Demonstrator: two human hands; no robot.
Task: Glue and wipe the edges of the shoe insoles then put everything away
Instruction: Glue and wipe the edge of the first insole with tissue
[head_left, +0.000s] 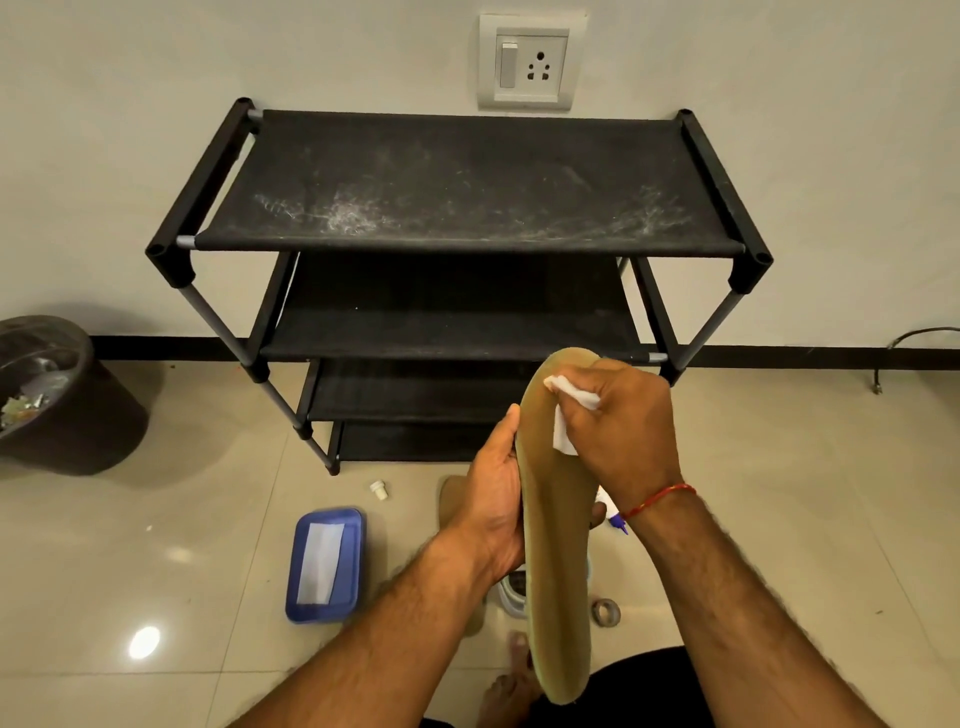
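Glossy beige floor tiles (208, 519), a plain wall, and a black fabric shoe rack (467, 182) standing dusty in front of us. Centre stage is the tan insole (558, 545), held upright above the floor. The left hand (493, 499) has its grip wrapped round the insole's left edge at mid-length. The right hand (623, 421) is bunched tight, pinching a white wipe (563, 421) against the upper part near the toe end.

This looks like the wiping step. To do it well, I'd say follow the rim in one steady pass, press lightly so the soft insole doesn't buckle, and turn the wipe to a clean fold if glue smears. The left grip should brace right behind wherever the wipe presses.

Down on the floor, a second insole (451, 499) peeks out behind the left hand. The glue bottle (610, 512) lies just beside the right wrist, and its small white cap (378, 489) sits well apart, near the rack's foot. There's a blue lid (324, 564) to the left, a roll of tape (605, 612) to the right, and a dark bin (67, 405) far left against the wall. A wall socket (530, 62) sits above the rack.
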